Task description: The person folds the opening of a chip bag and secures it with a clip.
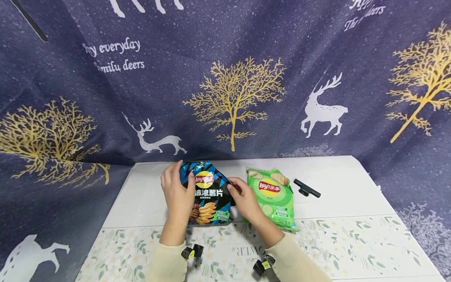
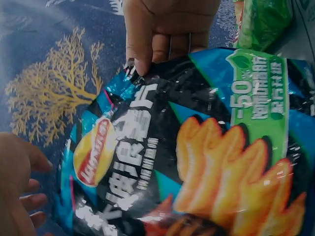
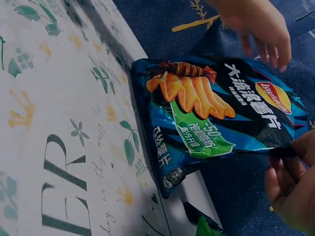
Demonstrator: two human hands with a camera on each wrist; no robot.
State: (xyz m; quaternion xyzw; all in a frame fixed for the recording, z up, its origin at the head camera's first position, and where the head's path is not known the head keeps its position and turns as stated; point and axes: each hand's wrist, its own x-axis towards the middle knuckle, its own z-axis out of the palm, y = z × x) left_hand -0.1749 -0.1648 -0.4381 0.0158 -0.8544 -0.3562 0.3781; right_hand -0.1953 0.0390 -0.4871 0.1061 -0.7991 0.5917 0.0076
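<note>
The left hand (image 1: 177,194) curls its fingers round the left edge of a glossy blue-and-black foil crisp bag (image 1: 208,194), thumb in front and fingers behind. The right hand (image 1: 245,199) pinches the bag's right edge between thumb and curled fingers (the left wrist view shows that thumb pressed onto the foil). The bag stands upright on the desk (image 1: 345,203), at the seam between the bare white surface and a white floral-print mat (image 1: 352,246). Just beside it, to the right, lies one green foil crisp bag (image 1: 273,196), flat on the desk. That makes two crisp bags. One black plastic sealing clip (image 1: 307,188) lies further right, apart from the green bag.
</note>
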